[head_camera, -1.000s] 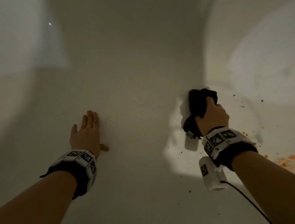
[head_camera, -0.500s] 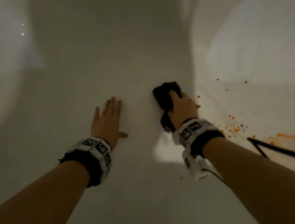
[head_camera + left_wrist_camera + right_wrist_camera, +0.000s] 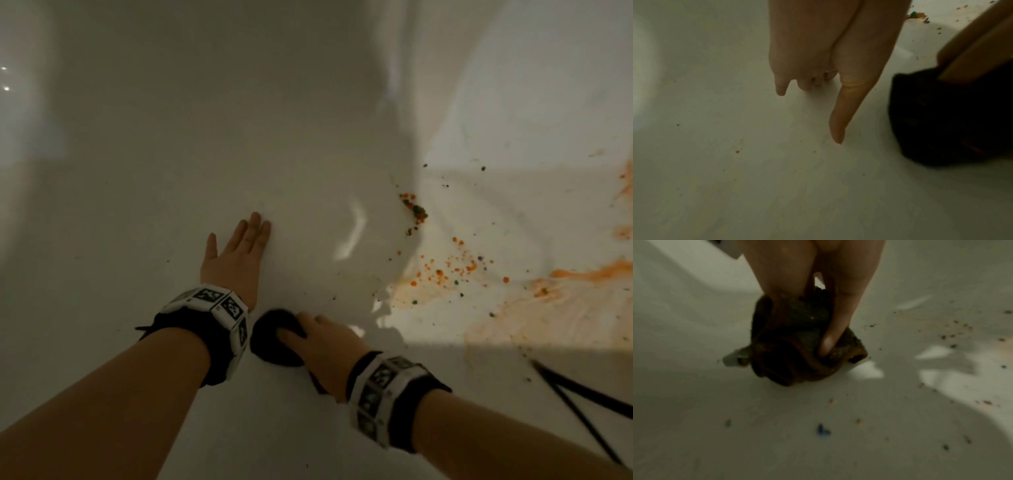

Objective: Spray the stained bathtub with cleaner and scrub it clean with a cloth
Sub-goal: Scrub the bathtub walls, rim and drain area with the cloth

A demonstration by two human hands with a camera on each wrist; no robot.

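Observation:
I look down into a white bathtub [image 3: 171, 171]. My right hand [image 3: 318, 342] grips a balled dark cloth [image 3: 274, 337] and presses it on the tub floor, just below my left wrist. The right wrist view shows my thumb and fingers curled round the cloth [image 3: 797, 345]. Flat on the tub floor lies my left hand [image 3: 236, 253], fingers straight and together; its thumb [image 3: 838, 121] sticks out in the left wrist view, with the cloth [image 3: 941, 121] to its right. Orange stains [image 3: 582, 277] and coloured crumbs [image 3: 416, 210] cover the tub at the right.
A black cable [image 3: 582, 394] runs across the lower right corner. Small dark specks [image 3: 951, 335] lie scattered on the tub floor around the cloth. The far tub wall [image 3: 239, 68] curves up at the top, in shadow.
My right hand has dragged the cloth left and toward me, from beside the crumbs to just under my left wrist. The view has shifted, showing more stains at the right.

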